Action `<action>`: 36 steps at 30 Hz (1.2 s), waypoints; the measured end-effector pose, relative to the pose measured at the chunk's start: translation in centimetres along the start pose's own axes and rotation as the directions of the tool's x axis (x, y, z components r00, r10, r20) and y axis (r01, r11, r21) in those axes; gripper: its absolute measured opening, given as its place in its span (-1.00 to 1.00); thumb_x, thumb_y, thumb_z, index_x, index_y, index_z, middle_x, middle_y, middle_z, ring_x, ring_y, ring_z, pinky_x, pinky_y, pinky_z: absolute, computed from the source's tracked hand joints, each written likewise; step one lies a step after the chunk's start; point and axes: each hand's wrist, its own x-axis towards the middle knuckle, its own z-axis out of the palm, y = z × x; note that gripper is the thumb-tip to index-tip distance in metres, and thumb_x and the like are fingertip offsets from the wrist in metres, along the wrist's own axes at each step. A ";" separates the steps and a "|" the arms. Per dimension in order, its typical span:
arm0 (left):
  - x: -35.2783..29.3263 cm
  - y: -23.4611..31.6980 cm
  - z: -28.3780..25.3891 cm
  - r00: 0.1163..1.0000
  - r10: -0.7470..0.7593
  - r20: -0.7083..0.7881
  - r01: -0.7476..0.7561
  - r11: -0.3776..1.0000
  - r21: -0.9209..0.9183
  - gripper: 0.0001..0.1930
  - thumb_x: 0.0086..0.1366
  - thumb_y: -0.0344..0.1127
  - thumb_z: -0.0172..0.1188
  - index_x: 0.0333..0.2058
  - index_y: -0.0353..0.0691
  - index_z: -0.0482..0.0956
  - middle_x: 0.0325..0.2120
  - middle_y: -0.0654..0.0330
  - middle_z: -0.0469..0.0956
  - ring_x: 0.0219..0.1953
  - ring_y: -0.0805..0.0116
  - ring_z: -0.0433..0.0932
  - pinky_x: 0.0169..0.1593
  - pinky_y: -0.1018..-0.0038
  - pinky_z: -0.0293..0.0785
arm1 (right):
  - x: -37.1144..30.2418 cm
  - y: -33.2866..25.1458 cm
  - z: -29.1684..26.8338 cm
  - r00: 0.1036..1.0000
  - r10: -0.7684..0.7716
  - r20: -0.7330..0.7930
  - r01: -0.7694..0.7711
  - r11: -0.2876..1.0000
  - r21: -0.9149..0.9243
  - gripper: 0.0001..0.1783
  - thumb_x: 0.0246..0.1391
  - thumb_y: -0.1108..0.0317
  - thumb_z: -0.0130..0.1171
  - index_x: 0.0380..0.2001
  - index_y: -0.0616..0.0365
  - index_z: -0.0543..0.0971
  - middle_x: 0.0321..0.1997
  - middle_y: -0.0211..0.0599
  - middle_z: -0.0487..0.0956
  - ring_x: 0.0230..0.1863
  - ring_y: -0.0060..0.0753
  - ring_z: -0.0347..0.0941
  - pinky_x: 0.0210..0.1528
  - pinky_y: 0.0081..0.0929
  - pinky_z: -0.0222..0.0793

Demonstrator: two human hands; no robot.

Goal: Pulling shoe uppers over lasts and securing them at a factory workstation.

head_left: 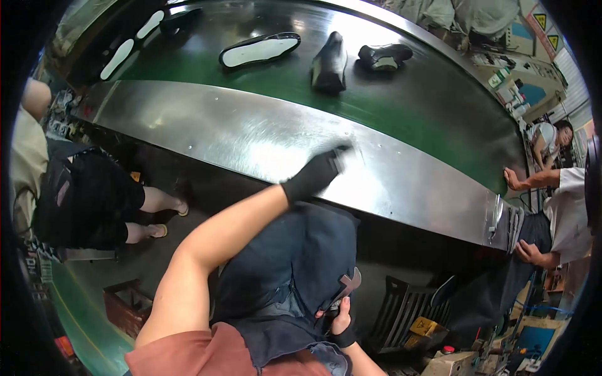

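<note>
My left hand (316,170), in a black glove, is over the steel ledge (226,135) in front of the belt. It is smeared by motion, so its fingers and anything in them cannot be made out. Low beside my thigh, my right hand (341,318) is closed around a metal tool with a notched, hooked head (348,284); its lower part is hidden. Beyond the ledge, on the green belt, lie a black shoe showing its white sole (262,52), an upright black shoe (330,66) and another dark shoe (384,57).
Two more white-soled shoes (117,59) lie at the far left of the belt (433,135). A person in dark shorts (88,200) stands at left. At right, another person (545,213) touches the belt edge. Below are a black slatted crate (401,313) and a yellow box (426,327).
</note>
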 end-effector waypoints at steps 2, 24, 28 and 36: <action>-3.4 -1.3 2.4 0.856 0.212 0.471 -0.191 0.977 -0.093 -0.62 0.32 -0.18 0.29 0.04 -0.23 0.59 -0.05 0.05 0.63 0.02 0.17 0.57 0.16 0.27 0.44 | -0.3 0.2 -0.1 0.999 -0.016 0.041 0.015 1.000 0.011 -0.12 0.40 -0.31 -0.51 -0.43 0.23 0.57 -0.53 -0.21 0.60 -0.40 -0.26 0.53 -0.18 -0.35 0.46; 10.6 -17.5 -27.8 0.690 0.163 -0.705 0.605 0.403 0.686 -0.09 -0.01 0.31 0.42 0.10 -0.36 0.45 0.03 -0.17 0.54 0.09 -0.07 0.57 0.09 0.11 0.52 | 0.2 0.2 0.9 0.989 0.144 -0.043 -0.144 0.990 0.006 -0.10 0.37 -0.36 -0.45 -0.38 0.25 0.61 -0.51 -0.16 0.63 -0.42 -0.27 0.57 -0.19 -0.39 0.49; 10.6 -16.0 -25.6 0.639 -0.119 -0.760 0.518 0.797 0.311 -0.14 -0.01 0.20 0.45 0.04 -0.49 0.49 -0.07 -0.19 0.61 0.02 -0.03 0.62 0.03 0.21 0.52 | 0.4 0.2 0.5 0.990 0.137 -0.027 -0.137 0.991 0.003 -0.11 0.37 -0.35 -0.44 -0.37 0.24 0.62 -0.51 -0.17 0.63 -0.41 -0.28 0.57 -0.19 -0.40 0.49; 1.7 -9.9 -22.3 0.878 -0.373 -0.300 0.132 0.790 -0.599 -0.50 0.37 -0.19 0.23 0.18 -0.35 0.45 0.05 0.12 0.54 0.06 0.28 0.54 0.09 0.40 0.51 | -0.3 0.1 1.0 0.998 -0.037 0.047 0.036 0.999 0.025 -0.35 0.46 -0.16 -0.37 0.02 0.20 0.47 -0.49 -0.23 0.61 -0.49 -0.35 0.57 -0.28 -0.43 0.54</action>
